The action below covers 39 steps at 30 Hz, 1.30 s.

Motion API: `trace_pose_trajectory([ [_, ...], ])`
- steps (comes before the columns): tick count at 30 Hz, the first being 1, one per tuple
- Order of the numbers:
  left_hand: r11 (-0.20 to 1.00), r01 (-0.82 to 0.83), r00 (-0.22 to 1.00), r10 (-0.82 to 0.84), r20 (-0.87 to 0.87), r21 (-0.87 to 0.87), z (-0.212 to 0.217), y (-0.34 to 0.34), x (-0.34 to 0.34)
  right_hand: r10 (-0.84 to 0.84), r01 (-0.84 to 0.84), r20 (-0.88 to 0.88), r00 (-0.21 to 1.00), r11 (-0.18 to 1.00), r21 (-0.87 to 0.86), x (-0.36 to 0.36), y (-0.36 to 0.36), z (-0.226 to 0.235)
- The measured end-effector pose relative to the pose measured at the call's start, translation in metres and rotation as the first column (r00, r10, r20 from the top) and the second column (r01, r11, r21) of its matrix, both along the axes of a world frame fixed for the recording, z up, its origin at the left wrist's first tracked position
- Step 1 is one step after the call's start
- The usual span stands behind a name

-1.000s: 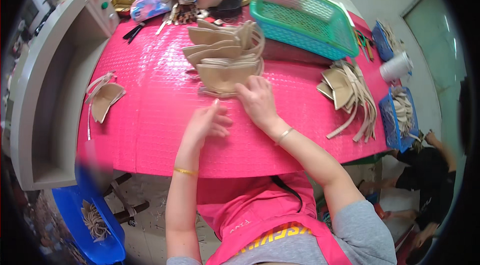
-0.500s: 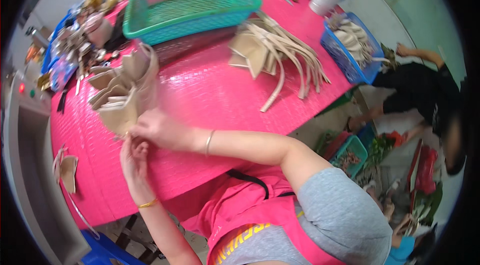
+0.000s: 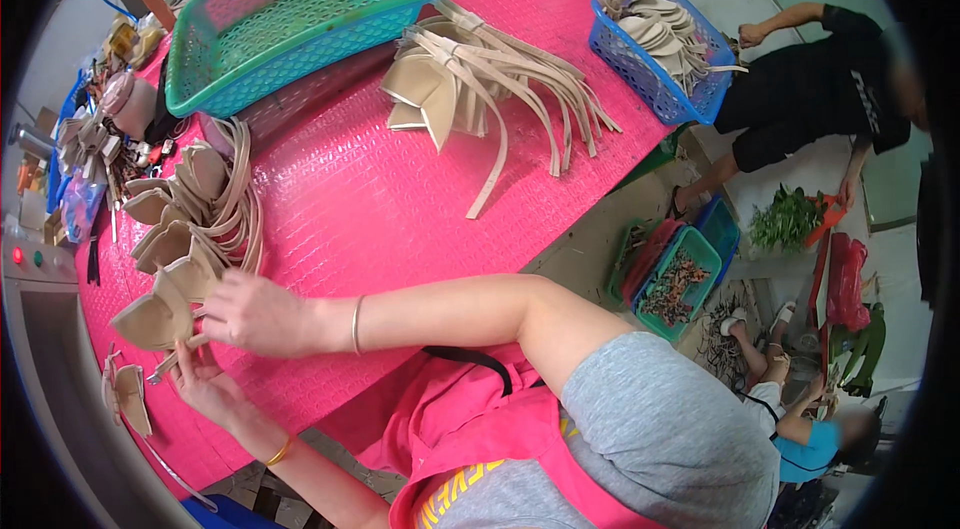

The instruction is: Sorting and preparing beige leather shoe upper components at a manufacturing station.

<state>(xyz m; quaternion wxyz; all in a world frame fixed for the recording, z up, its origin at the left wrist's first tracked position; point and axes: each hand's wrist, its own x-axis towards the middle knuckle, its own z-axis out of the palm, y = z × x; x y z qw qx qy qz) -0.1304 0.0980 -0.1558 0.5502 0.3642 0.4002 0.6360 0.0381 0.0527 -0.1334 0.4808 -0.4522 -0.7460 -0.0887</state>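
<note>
Head view, quick: what did the hands have?

Right hand (image 3: 258, 314) had its fingers closed on the right edge of the front beige piece (image 3: 152, 319). Left hand (image 3: 212, 393), palm up, put a fingertip to that piece's lower edge; couldn't tell if it pinched.

Piece location?

Near end of the row of beige pieces (image 3: 180, 239), left part of the pink table (image 3: 350, 209), tilted. A loose beige piece (image 3: 131, 400) lay near it.

Others?

Strapped beige bundle (image 3: 432, 94) lay near the green basket (image 3: 300, 54). Blue basket (image 3: 635, 79), full of similar pieces, stood at the table's right edge.

Any writing?

Yellow lettering (image 3: 462, 492) on the grey shirt (image 3: 670, 429), partly covered by the pink apron (image 3: 450, 419). Co-worker's black shirt (image 3: 848, 54) had pale print, too small to read.
</note>
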Motion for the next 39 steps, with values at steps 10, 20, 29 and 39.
trace_pose_trajectory([
  [10,0.995,-0.058,0.967,0.037,-0.251,-0.08,-0.038,0.015,-0.074,0.394,-0.537,-0.448,0.803,0.804,-0.256,0.029,-0.088,-0.011],
  [20,0.985,-0.169,0.91,0.163,-0.382,0.018,-0.034,0.0,-0.04,0.393,-0.68,-0.62,0.679,0.655,-0.33,0.041,-0.103,-0.011],
  [29,0.996,-0.017,0.764,0.067,-0.641,0.084,-0.043,0.016,-0.067,0.388,-0.63,-0.535,0.751,0.666,-0.401,0.044,-0.102,-0.033],
  [39,1.0,-0.001,0.78,0.009,-0.625,0.012,-0.006,-0.017,-0.044,-0.968,0.473,-0.174,0.183,0.241,-0.848,0.385,-0.355,-0.078],
])
